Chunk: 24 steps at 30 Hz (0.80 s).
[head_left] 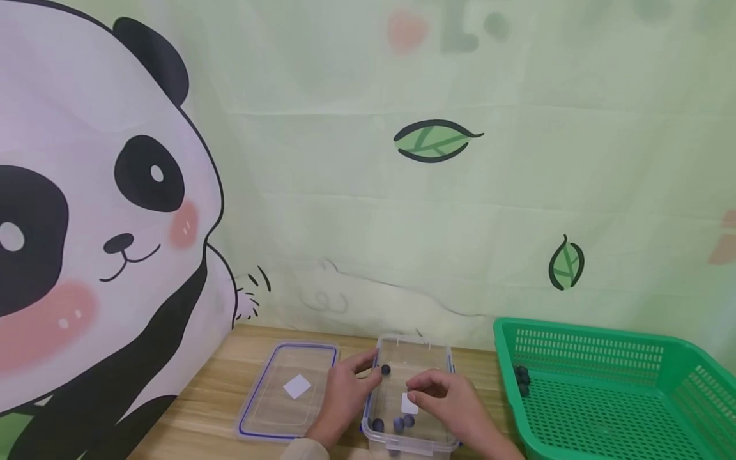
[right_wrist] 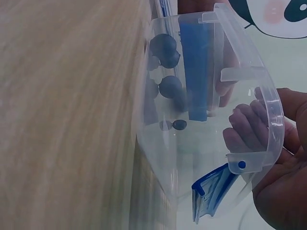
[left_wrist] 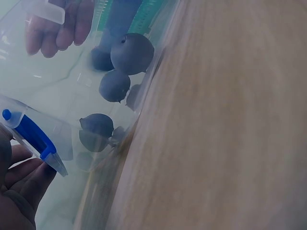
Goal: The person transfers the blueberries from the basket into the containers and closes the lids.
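Observation:
In the head view my left hand [head_left: 344, 390] holds the left rim of a clear plastic container [head_left: 411, 441], thumb over the edge. Its fingers [left_wrist: 31, 182] lie by a blue latch [left_wrist: 36, 136] on the outside wall in the left wrist view. A blueberry [head_left: 386, 369] shows right by the left thumb tip. My right hand [head_left: 451, 402] reaches over the right rim, thumb and forefinger bent close together above a white square label [head_left: 409, 404]. I cannot tell whether it pinches anything. Several blueberries [head_left: 399, 424] lie at the container's near end.
A clear lid [head_left: 259, 418] with a blue seal and white label lies on the wooden table [head_left: 201, 409], left of the container. To the right stands a green basket [head_left: 604, 326] with several blueberries [head_left: 522, 380] in its left corner. A panda-printed cloth [head_left: 345, 223] hangs behind.

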### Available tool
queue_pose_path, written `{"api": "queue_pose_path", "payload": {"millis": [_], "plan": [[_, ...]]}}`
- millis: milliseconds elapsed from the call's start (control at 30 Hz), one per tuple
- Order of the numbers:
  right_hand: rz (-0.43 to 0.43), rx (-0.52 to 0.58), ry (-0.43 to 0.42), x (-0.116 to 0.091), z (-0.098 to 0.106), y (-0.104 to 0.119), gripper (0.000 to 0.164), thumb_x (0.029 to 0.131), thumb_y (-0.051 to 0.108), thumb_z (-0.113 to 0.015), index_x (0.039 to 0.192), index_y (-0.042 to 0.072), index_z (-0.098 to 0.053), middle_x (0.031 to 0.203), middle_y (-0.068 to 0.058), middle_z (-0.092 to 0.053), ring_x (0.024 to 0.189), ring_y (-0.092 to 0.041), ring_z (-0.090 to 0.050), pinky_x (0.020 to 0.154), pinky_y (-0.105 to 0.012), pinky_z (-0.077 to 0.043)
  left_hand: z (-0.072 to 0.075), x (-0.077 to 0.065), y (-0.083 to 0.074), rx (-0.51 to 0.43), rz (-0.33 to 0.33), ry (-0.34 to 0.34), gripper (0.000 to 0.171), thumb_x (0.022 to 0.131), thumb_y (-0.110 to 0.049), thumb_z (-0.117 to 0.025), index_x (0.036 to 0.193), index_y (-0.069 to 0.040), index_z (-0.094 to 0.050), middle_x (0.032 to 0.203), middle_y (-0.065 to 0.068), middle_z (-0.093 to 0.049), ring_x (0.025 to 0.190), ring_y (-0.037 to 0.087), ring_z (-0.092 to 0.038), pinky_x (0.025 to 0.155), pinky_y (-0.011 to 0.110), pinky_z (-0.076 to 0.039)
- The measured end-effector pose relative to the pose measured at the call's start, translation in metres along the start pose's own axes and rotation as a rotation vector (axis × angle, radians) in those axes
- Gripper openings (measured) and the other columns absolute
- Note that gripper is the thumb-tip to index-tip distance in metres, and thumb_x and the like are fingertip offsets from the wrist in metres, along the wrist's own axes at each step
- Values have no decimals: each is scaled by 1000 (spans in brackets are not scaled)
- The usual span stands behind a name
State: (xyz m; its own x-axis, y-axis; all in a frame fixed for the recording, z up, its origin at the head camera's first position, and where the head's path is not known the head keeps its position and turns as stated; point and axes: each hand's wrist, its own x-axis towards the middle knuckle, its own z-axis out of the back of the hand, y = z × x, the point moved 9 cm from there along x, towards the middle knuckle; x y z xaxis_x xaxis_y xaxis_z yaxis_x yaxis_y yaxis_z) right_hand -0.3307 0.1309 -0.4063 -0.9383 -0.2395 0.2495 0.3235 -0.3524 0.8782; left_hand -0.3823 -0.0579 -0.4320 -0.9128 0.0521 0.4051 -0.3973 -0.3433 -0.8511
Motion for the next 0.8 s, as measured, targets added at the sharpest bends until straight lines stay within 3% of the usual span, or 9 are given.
{"api": "queue_pose_path", "payload": {"millis": [433, 667, 800], "plan": [[-4, 4, -7, -1, 2, -1, 17, 95, 12, -80, 108, 2, -79, 103, -7, -79, 93, -20, -73, 75, -27, -61, 0, 0, 0, 1, 8, 0, 43, 88, -6, -75, 130, 2, -73, 118, 19, -76, 118, 40, -70, 96, 50, -60], [-36, -17, -36, -2, 8, 7, 14, 95, 15, -80, 106, 6, -79, 102, -4, -79, 92, -18, -73, 76, -27, -61, 0, 1, -1, 14, -1, -10, 42, 87, -5, -75, 129, 1, -73, 117, 16, -77, 116, 39, -72, 97, 51, -59], [-14, -7, -62, -4, 15, 18, 17, 95, 16, -80, 108, 5, -79, 103, -6, -79, 94, -20, -74, 78, -27, -62, 1, 1, -1, 23, -4, -17, 41, 87, -5, -75, 128, 1, -74, 117, 16, -77, 114, 38, -73, 95, 50, -60]]}}
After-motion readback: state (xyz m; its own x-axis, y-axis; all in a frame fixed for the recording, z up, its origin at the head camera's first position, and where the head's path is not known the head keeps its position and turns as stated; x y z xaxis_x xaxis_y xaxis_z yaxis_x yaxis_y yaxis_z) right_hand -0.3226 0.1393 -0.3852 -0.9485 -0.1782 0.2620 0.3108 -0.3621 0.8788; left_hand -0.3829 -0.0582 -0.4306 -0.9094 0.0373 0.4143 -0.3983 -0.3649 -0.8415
